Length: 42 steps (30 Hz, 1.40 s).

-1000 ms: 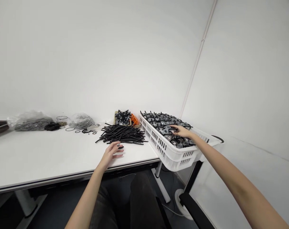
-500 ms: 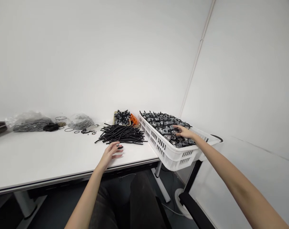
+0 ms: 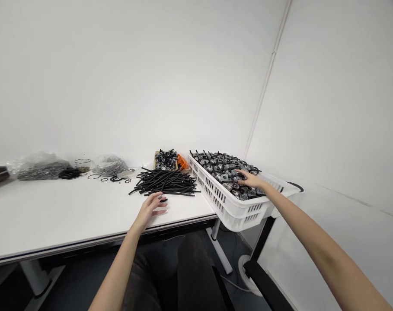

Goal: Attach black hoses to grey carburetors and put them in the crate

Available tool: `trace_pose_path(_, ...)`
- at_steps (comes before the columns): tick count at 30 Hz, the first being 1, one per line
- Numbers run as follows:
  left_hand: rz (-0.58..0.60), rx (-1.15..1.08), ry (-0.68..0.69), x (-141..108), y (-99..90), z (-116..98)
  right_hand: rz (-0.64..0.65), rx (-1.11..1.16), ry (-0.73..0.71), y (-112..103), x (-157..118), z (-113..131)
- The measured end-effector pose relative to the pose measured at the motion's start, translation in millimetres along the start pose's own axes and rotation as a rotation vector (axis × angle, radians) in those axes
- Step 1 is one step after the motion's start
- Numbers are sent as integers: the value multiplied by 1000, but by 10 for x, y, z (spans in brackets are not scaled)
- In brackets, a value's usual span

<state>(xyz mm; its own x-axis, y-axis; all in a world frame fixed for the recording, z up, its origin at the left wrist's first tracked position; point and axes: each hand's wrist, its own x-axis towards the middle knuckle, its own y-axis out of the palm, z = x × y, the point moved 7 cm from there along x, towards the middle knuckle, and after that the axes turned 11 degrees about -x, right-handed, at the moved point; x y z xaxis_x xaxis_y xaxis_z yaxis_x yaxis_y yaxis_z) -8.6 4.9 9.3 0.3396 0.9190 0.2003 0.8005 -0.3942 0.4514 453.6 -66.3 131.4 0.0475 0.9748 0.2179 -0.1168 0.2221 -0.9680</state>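
Note:
My left hand (image 3: 151, 208) hovers over or rests at the front of the white table, its fingers spread. A small dark bit (image 3: 164, 200) shows by its fingertips, too small to name. Just beyond lies a pile of black rubber tubes (image 3: 165, 181). My right hand (image 3: 252, 179) reaches into the white plastic basket (image 3: 230, 211), fingers apart on the grey and black fittings with short tubes (image 3: 220, 168) that fill it. Some of its fingertips are partly hidden among these parts.
Behind the tubes stand a tray of small parts (image 3: 165, 160) and an orange bin (image 3: 182, 162). Plastic bags of parts (image 3: 43, 166), a black coil (image 3: 69, 173) and loose rings (image 3: 94, 176) lie along the wall. The basket overhangs the table's right end.

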Motion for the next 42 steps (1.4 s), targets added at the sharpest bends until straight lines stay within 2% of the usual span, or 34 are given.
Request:
trace_pose_path(11, 0, -12, -1, -5, 10, -3, -35, 17, 8, -53, -63, 57)
trace_pose_path(14, -1, -13, -1, -4, 11, -1, -47, -18, -39, -74, -77, 106)
trace_pose_path(17, 3, -7, -2, -6, 14, 1, -67, -102, -125, -108, -104, 214)
trace_pose_path(20, 13, 2, -4, -8, 22, 2, -47, -181, -144, -118, -144, 338)
trace_pose_path(25, -3, 8, -9, -6, 11, 2, 1, -273, -249, -109, -163, 657)
trace_pose_path(29, -6, 5, -1, -5, 15, -5, -115, -347, -333, -198, -72, 815)
trace_pose_path(32, -12, 4, -3, -4, 13, -4, -188, -383, -334, -263, -1, 861)
trace_pose_path(37, -5, 3, 2, -1, 16, -7, -182, -430, -346, -278, 0, 959)
trace_pose_path(42, -6, 5, 9, -3, 20, -18, -193, -450, -293, -285, 14, 868)
